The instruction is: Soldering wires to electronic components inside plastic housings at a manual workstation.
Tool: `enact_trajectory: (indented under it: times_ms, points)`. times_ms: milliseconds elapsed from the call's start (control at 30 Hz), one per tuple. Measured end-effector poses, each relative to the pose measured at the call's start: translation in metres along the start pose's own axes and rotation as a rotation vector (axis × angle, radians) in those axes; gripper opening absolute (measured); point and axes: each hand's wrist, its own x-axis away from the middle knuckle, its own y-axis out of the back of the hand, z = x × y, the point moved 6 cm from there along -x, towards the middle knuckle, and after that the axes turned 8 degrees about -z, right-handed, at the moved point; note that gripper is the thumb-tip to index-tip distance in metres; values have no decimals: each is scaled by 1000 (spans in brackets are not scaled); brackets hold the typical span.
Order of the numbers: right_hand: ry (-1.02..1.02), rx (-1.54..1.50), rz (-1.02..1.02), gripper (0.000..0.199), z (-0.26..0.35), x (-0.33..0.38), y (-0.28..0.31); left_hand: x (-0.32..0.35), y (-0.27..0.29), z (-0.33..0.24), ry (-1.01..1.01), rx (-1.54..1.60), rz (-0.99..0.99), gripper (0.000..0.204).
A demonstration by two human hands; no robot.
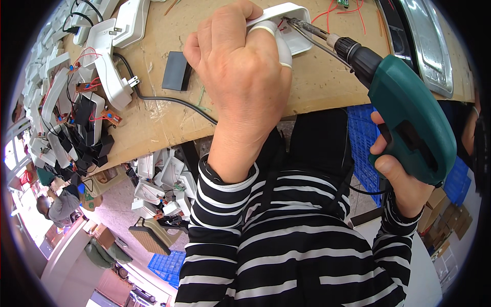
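Observation:
My left hand (245, 77) grips a white plastic housing (297, 42) near the far edge of the cardboard-topped table (153, 123). White finger cots (279, 43) cover some of its fingertips. My right hand (401, 176) is wrapped round the handle of a green soldering gun (417, 112). Its metal tip (296, 23) reaches into the open side of the housing, close to short red wires. Whether the tip touches a wire or the plastic, I cannot tell. My left fingers hide part of the housing.
A black block (176, 70) lies left of my left hand, beside a black cable (176, 100). White housings with wires and circuit boards (105, 117) crowd the table's left. A metal tray (429, 46) stands at right, blue crates (360, 146) below. Another person (64, 204) sits far left.

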Motion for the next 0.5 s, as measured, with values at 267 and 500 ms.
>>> enact_trajectory:
  times_ms: [267, 500]
  points:
    - [16, 27, -6, 63, 3, -2, 2, -5, 2, -5, -7, 21, -15, 10]
    - [11, 4, -4, 63, 2, 0, 2, -3, 1, -2, -8, 2, -7, 11]
